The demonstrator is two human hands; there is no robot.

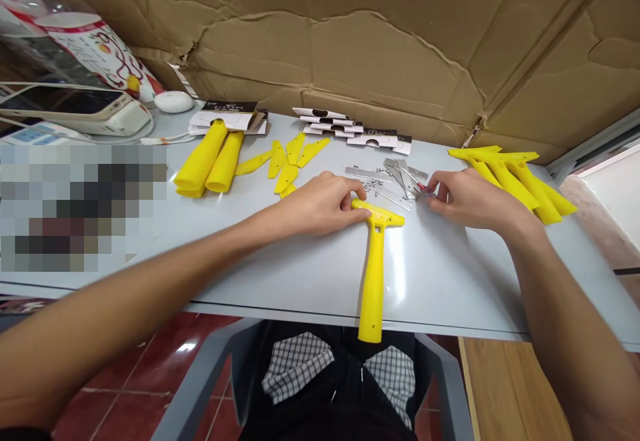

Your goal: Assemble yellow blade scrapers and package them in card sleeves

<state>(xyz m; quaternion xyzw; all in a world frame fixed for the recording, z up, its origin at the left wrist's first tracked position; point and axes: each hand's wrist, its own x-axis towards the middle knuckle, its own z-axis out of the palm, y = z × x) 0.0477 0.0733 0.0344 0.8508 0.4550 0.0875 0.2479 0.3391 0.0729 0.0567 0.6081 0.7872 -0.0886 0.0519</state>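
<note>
A yellow plastic scraper lies with its head toward the back and its handle end past the table's front edge. My left hand grips the left end of that head between thumb and fingers. At the right, my right hand is closed on a thin screwdriver with a red part; its fingers cover much of the handle. The shaft points to the upper left, over metal blades. Small screws are scattered between my hands, beside a thin metal rod.
More yellow scraper handles lie at right and left. Several flat yellow pieces and folded cards lie behind my left hand. A cardboard wall bounds the back. Bottles and a phone stand at far left.
</note>
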